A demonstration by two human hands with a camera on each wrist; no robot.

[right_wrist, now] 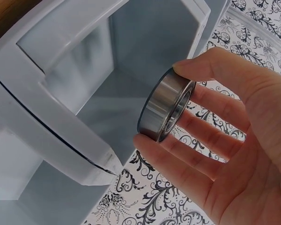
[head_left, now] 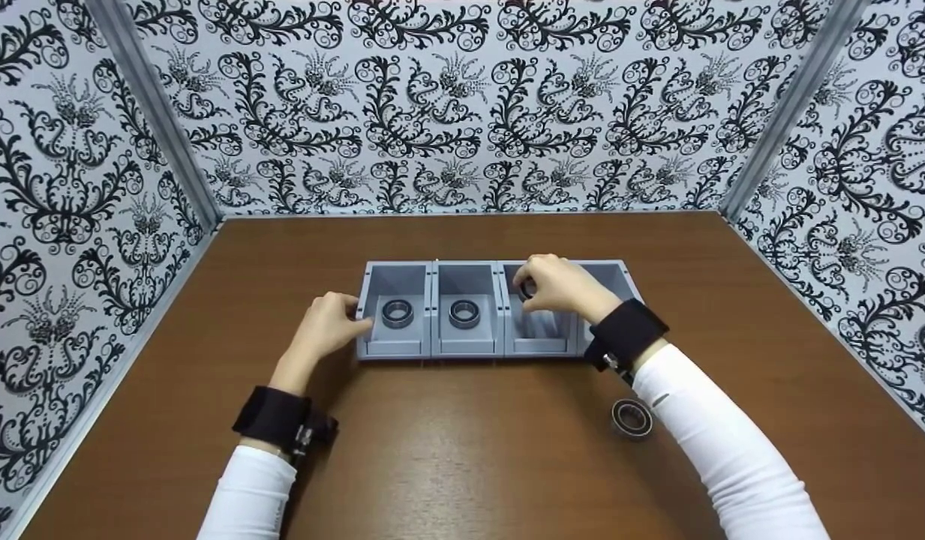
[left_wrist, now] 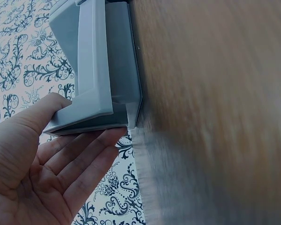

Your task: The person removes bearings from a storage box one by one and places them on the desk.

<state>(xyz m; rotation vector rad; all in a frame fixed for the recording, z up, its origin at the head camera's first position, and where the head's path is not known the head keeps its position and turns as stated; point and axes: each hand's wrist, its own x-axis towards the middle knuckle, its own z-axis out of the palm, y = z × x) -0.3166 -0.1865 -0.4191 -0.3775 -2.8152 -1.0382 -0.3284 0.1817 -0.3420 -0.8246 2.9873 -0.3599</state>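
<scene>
A row of grey bins (head_left: 397, 349) stands on the table, joined side by side. My right hand (head_left: 556, 285) pinches a ball bearing (right_wrist: 166, 105) between thumb and fingertips, at the mouth of the third bin from the left. The bearing is tilted on its edge, its steel outer ring showing in the right wrist view. At the row's left end my left hand (head_left: 323, 330) holds the outermost bin (left_wrist: 91, 61), thumb over its rim and fingers along its outer wall. One bearing (head_left: 397, 313) lies flat in that bin, another bearing (head_left: 464, 314) in the second.
Another bearing (head_left: 632, 418) lies on the brown table (head_left: 432, 450), in front of the bins and beside the right forearm. The fourth bin (head_left: 608, 276) is partly hidden by the right hand and wrist. Patterned panels (head_left: 447, 112) enclose the table at the back and sides.
</scene>
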